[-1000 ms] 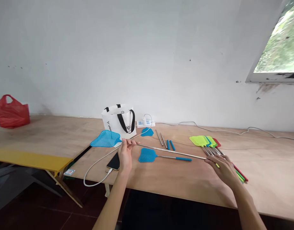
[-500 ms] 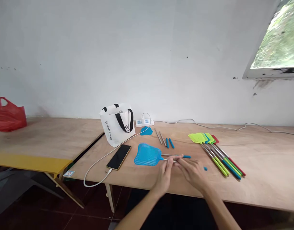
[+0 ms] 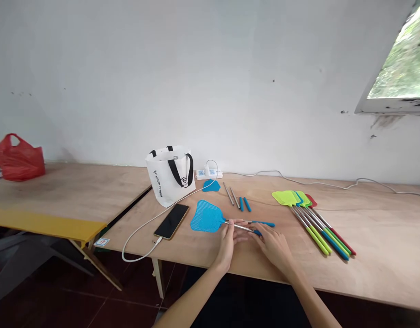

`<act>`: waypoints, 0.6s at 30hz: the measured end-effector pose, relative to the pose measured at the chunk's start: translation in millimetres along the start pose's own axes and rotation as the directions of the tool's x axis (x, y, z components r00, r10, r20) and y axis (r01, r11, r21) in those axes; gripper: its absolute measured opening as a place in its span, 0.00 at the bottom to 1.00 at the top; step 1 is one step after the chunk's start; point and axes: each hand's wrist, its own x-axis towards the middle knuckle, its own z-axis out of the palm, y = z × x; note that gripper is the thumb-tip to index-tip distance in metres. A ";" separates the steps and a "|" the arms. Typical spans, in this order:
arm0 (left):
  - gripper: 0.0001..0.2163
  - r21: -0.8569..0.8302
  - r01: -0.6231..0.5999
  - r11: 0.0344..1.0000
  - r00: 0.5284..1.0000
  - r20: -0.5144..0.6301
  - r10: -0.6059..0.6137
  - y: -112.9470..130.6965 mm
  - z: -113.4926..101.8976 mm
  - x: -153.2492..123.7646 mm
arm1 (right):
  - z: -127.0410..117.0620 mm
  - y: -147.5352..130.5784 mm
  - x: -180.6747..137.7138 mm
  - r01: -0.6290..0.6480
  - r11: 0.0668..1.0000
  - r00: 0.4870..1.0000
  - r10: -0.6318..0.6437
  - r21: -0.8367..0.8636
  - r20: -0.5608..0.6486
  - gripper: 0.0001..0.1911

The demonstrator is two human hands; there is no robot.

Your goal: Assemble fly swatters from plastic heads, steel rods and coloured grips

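A blue fly swatter with a mesh head (image 3: 206, 216) lies across my hands, its thin metal rod slanting down to the right. My left hand (image 3: 227, 246) is closed around the rod not far from the head. At the rod's other end, my right hand (image 3: 273, 243) grips the blue handle (image 3: 257, 232), mostly covered by the fingers. Just behind the hands rests another metal rod with a blue handle (image 3: 264, 223). Farther back are two bare metal tubes (image 3: 232, 196), two loose blue handles (image 3: 244, 204) and a second blue swatter head (image 3: 211, 185).
Several finished-looking swatters in green, blue and red (image 3: 321, 228) lie side by side on the right. To the left are a phone (image 3: 171, 221) on a white cable and a white tote bag (image 3: 167, 182). A power strip (image 3: 209, 174) stands by the wall; a red bag (image 3: 21, 159) sits far left.
My hands have moved apart along the rod, and the handle's blue now shows between them. The blue end seen right of my right hand is out of sight. The view has shifted slightly left.
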 end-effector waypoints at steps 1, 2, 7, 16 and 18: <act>0.30 0.024 0.007 1.000 1.000 0.004 -0.007 -1.4 0.0 0.6 | -0.6 4.4 0.4 -0.005 1.000 1.000 0.005 -0.005 -0.022 0.14; 0.30 0.068 0.020 0.997 1.000 0.015 -0.021 -2.8 -0.1 0.9 | -0.7 8.4 0.8 -0.006 1.000 0.999 0.005 -0.019 -0.042 0.14; 0.23 0.403 -0.070 0.913 0.959 0.280 -0.050 -2.0 -3.8 -5.1 | 6.2 20.2 2.8 0.034 0.995 0.997 -0.040 -0.094 -0.069 0.18; 0.14 0.572 -0.296 0.765 0.933 0.343 0.105 7.5 -13.0 4.6 | 15.0 17.8 0.4 0.120 0.972 0.992 -0.126 -0.203 -0.017 0.18; 0.12 0.664 -0.365 0.652 0.925 0.337 0.175 7.3 -13.2 5.5 | 16.2 16.7 -0.2 0.124 0.969 0.992 -0.127 -0.215 0.000 0.17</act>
